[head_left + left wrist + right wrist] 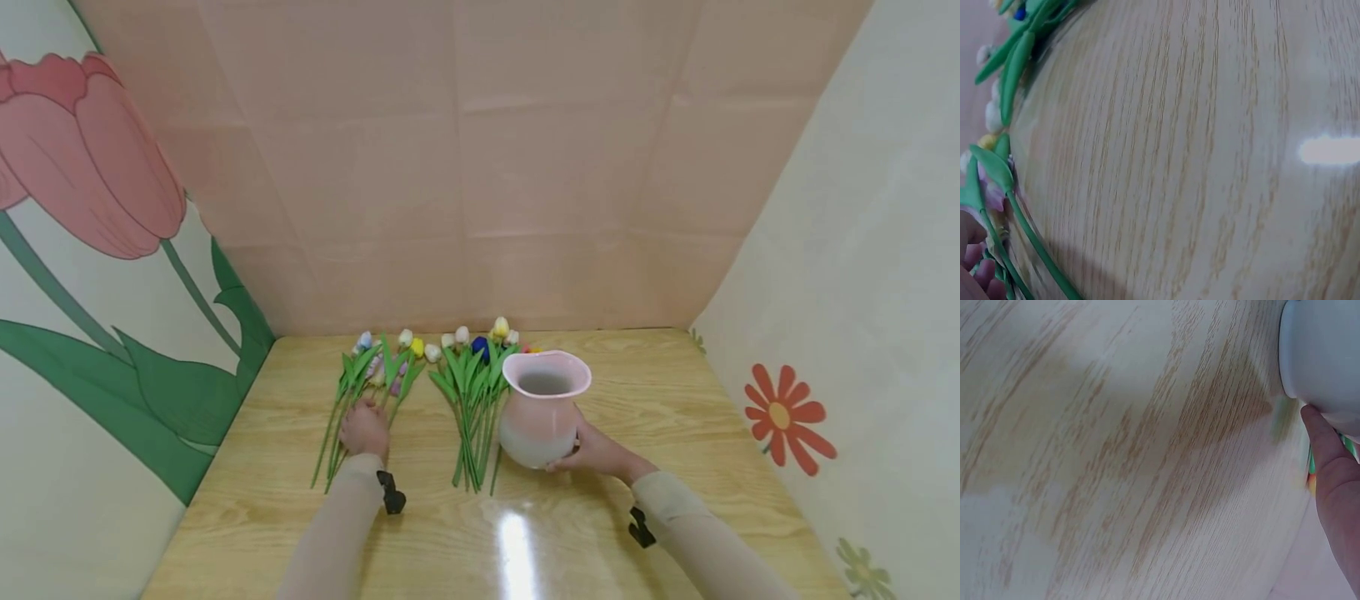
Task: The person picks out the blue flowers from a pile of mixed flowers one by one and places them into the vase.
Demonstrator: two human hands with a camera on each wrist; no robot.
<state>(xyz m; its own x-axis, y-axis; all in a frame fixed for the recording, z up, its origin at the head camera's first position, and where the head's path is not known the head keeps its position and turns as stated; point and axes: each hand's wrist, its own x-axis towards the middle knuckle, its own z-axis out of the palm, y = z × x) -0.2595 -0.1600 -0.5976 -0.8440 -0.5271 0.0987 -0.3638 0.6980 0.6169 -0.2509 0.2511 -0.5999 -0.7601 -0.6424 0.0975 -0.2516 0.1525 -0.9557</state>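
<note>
My right hand (600, 454) holds a pink-and-white vase (536, 425) with a flared, wavy rim by its lower right side. In the right wrist view, one finger (1329, 447) lies against the pale vase (1329, 356). My left hand (365, 429) is over the stems of the left group of artificial tulips (367, 371). Curled fingers (985, 275) show beside the green stems (1035, 247) in the left wrist view; whether they grip a stem is hidden. A second bunch of tulips (468, 387) lies between the left hand and the vase, its stems crossing.
The wooden table (637, 367) meets a pinkish-brown backdrop (465, 208) at its far edge. Printed panels with a large tulip (90, 150) and a red flower (787, 412) stand at the sides. A bright reflection shows near the front. Dark devices (390, 492) sit at both wrists.
</note>
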